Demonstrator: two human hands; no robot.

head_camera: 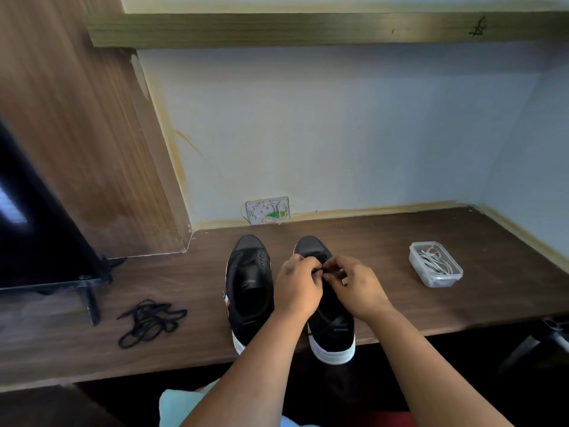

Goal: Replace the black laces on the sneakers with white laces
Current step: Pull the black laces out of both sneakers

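A: What lies on the surface?

B: Two black sneakers side by side at the middle, the left sneaker unlaced, the right sneaker at its three o'clock.

A: And elsewhere?

B: A loose black lace at nine o'clock, a clear container of white laces at three, a dark screen's stand far left.

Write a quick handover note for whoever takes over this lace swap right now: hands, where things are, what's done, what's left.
Left hand and right hand: both pinch the black lace on the right black sneaker.
Left black sneaker: eyelets look empty; it stands beside the right one on the brown wooden desk.
Loose black lace pile: on the desk, left of the sneakers.
White laces: in the clear plastic tub, to the right.
Done: one lace out.
Left: unlace the right sneaker, thread white laces into both.
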